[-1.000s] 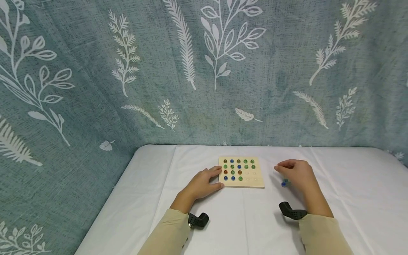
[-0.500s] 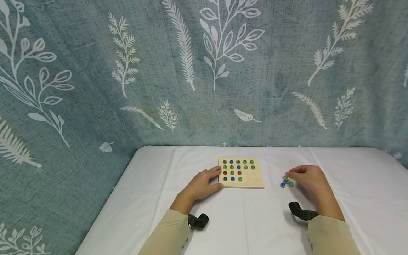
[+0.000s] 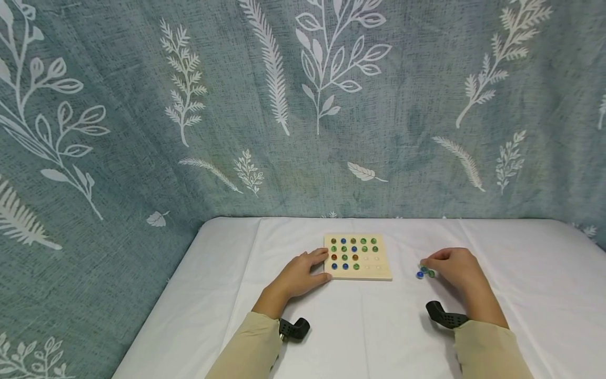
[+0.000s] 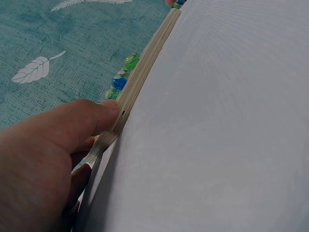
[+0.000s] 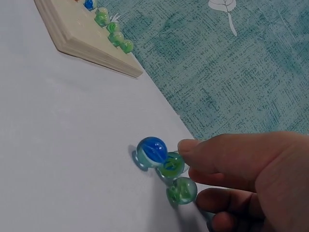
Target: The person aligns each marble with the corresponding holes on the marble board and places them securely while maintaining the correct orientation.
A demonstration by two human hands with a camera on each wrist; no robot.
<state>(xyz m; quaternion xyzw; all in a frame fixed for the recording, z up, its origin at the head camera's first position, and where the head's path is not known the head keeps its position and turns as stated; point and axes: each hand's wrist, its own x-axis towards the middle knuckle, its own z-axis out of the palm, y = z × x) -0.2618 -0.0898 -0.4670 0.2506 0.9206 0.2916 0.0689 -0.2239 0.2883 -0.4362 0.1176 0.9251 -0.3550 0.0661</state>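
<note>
A pale wooden peg-style board (image 3: 385, 271) lies flat on the white cloth, with rows of blue, green and amber glass marbles in its dimples. My left hand (image 3: 297, 275) holds the board's left side, thumb at the near corner and fingers along the edge; in the left wrist view the thumb (image 4: 104, 116) presses the wooden edge. To the right of the board, my right hand (image 3: 454, 267) pinches at a small cluster of marbles, fingertips over the farthest green one, which they mostly hide. Beside them sit a blue marble (image 5: 152, 152) and a green marble (image 5: 183, 190).
Several dimples (image 3: 371, 262) at the board's right side hold no marbles. A white cloth (image 3: 360, 326) covers the table. Behind it hangs a blue-green curtain (image 3: 402, 173) with white leaf prints. Black wrist cameras (image 3: 295, 329) sit on both forearms.
My right hand moved right and nearer from beyond the loose marbles, then slightly left, its fingertips covering the farthest green marble. My left hand and the board stay put.
</note>
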